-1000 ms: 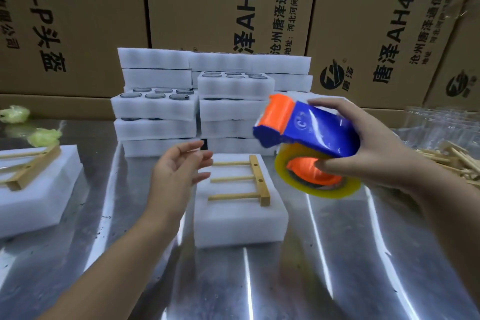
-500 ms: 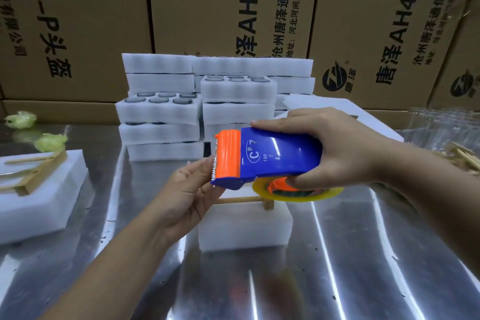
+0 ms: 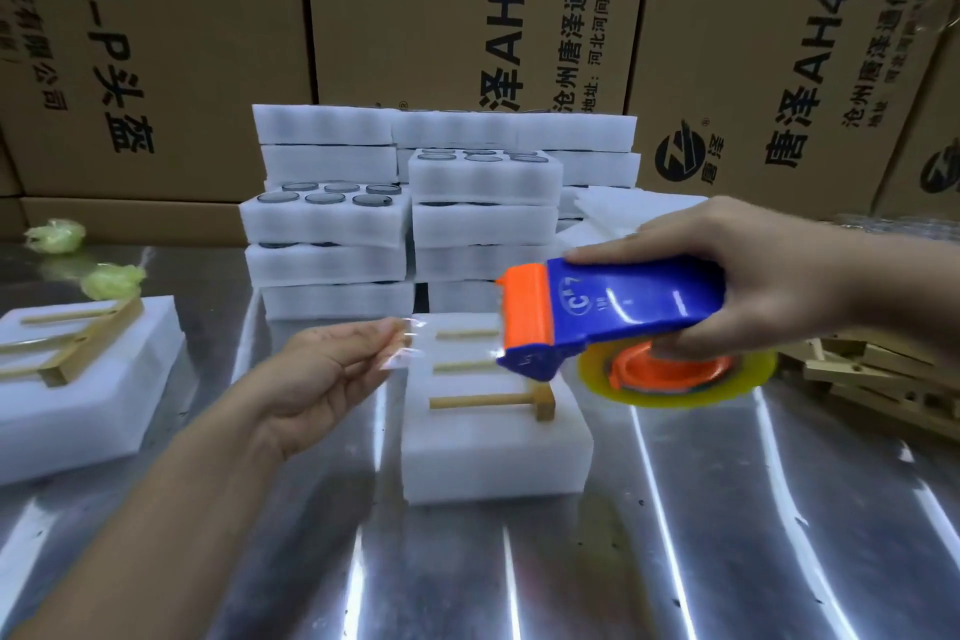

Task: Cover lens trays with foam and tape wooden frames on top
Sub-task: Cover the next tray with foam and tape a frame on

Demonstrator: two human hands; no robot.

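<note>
A wooden frame [image 3: 493,369] lies on the foam block [image 3: 493,452], with stacked lens trays [image 3: 327,224] behind.

Left grip [image 3: 322,374] palm-up, fingertips [image 3: 379,335] pinched; right grip [image 3: 753,270] curled, knuckles up; both forearms extended.

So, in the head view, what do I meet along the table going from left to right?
Foam block with a wooden frame → left hand pinching the tape end → middle foam block → tape dispenser → right hand → pile of wooden frames.
</note>
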